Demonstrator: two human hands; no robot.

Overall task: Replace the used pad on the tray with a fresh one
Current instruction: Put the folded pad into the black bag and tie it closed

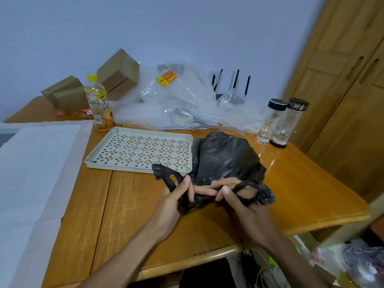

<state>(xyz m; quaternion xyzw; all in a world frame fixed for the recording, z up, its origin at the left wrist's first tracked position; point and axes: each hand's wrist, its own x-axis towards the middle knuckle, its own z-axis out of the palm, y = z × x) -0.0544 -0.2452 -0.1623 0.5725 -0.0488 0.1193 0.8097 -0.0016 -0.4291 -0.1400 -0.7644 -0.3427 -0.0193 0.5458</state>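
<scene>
A grey perforated tray (116, 133) lies bare on the wooden table (135, 215), with no pad on it. A white pad sheet (35, 159) is spread over the table's left side. A bulging black plastic bag (226, 156) sits just right of the tray. My left hand (176, 198) grips the bag's left handle strip, and my right hand (234, 196) grips the right one, close together in front of the bag. What the bag holds is hidden.
A yellow-capped drink bottle (98, 102) stands behind the tray. Cardboard boxes (118, 75), crumpled clear plastic wrap (187, 100) and a router with black antennas (232, 84) line the wall. Two glass bottles (280, 123) stand at the right, near a wooden door (342, 80).
</scene>
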